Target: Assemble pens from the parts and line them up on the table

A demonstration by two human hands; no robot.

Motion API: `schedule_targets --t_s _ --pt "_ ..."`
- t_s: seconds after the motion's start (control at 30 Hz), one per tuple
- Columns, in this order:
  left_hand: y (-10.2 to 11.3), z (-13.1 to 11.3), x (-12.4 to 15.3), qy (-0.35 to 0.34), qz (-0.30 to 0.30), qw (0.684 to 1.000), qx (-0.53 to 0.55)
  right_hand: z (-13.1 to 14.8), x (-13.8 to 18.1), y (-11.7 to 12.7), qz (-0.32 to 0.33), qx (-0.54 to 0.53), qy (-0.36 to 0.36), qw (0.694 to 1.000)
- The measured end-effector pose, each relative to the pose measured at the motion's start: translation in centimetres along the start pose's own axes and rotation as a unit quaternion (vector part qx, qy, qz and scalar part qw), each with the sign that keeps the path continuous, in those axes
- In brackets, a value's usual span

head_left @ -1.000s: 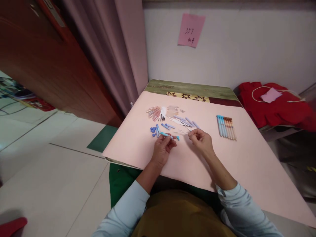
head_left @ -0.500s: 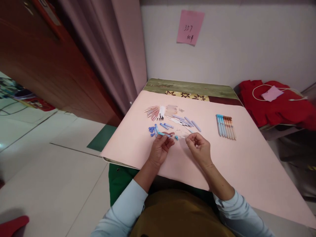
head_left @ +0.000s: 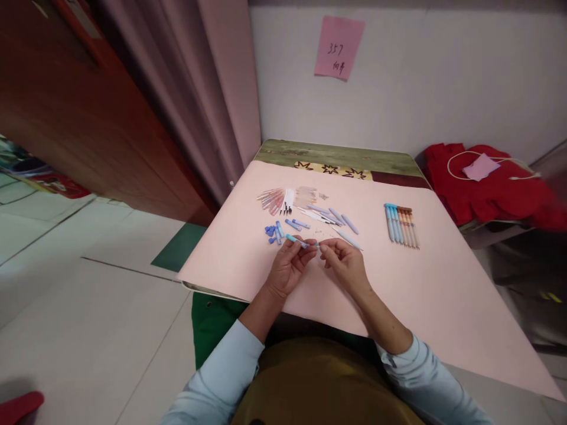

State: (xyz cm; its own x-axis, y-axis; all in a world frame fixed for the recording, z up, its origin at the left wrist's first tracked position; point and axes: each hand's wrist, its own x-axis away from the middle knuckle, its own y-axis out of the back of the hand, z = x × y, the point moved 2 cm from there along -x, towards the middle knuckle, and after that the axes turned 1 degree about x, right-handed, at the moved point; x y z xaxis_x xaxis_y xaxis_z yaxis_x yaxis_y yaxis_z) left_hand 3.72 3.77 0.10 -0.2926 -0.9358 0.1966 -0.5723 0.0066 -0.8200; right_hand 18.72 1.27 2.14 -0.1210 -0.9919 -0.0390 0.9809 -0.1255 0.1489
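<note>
A: State the condition of the work, starting at the left.

B: From where I stand, that side of the smooth pale-pink sheet carries loose stock. A fan of slender, pinkish, see-through rods comes first. Nearer the person lie small dark-blue caps and short light-blue tubes. Beside the fan is a bundle of white sticks with black tips. I judge all of this as parts awaiting fitting.

A: Report the hands.

B: The left hand is clamped on a slim blue tube with a bright cyan end, positioned on the near side of the loose stock. The right hand meets it at its right-hand end, thumb and forefinger close together. Whether they clamp a part cannot be told; the contact area is too small. I rate this unit as partly assembled.

A: And further right?

B: Just behind the right hand lies a tapered pale-blue barrel; beyond it, lavender cylindrical barrels. These look unused. Farthest right, a tight row of slim blue-topped and brown-topped pens appears complete.
</note>
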Motion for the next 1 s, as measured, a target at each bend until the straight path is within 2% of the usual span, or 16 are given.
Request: schedule_targets --t_s 0.17,0.27,0.33,0.43,0.53,0.6,0.67,0.73,0.8,0.87,1.0 --pt "-0.1 -0.2 0.1 -0.010 -0.031 0.999 0.009 0.2 0.0 0.4 -0.018 0.015 0.014 1.000" --pt "0.0 -0.2 0.0 -0.010 -0.038 0.999 0.010 0.2 -0.2 1.3 -0.050 0.092 0.049 0.993" --pt "0.1 -0.1 -0.1 -0.003 -0.030 1.000 0.006 0.0 -0.8 1.8 -0.080 0.212 0.078 0.971" --pt "0.1 -0.1 -0.1 0.002 -0.018 1.000 0.004 -0.6 -2.2 2.0 -0.112 0.392 0.102 0.908" --pt "0.1 0.0 0.0 0.002 -0.004 1.000 0.002 -1.0 -3.0 2.0 -0.118 0.454 0.106 0.877" --pt "0.0 0.0 0.0 0.000 0.004 1.000 -0.003 -0.6 -2.8 1.9 -0.129 0.433 0.109 0.885" --pt "0.0 0.0 0.0 -0.002 0.008 1.000 -0.007 0.1 -2.2 1.8 -0.124 0.362 0.094 0.919" --pt "-0.1 0.0 0.0 -0.001 0.014 1.000 -0.009 0.6 -1.4 1.4 -0.073 0.259 0.049 0.962" --pt "-0.2 0.1 0.0 0.000 0.022 1.000 -0.014 0.8 -0.8 0.9 -0.011 0.149 -0.009 0.989" --pt "-0.3 0.1 0.1 0.004 0.031 0.999 -0.022 0.8 -0.6 0.4 0.024 0.053 -0.057 0.997" --pt "-0.4 0.0 0.3 0.013 0.035 0.999 -0.027 0.4 -0.5 -0.1 0.027 -0.068 -0.108 0.991"
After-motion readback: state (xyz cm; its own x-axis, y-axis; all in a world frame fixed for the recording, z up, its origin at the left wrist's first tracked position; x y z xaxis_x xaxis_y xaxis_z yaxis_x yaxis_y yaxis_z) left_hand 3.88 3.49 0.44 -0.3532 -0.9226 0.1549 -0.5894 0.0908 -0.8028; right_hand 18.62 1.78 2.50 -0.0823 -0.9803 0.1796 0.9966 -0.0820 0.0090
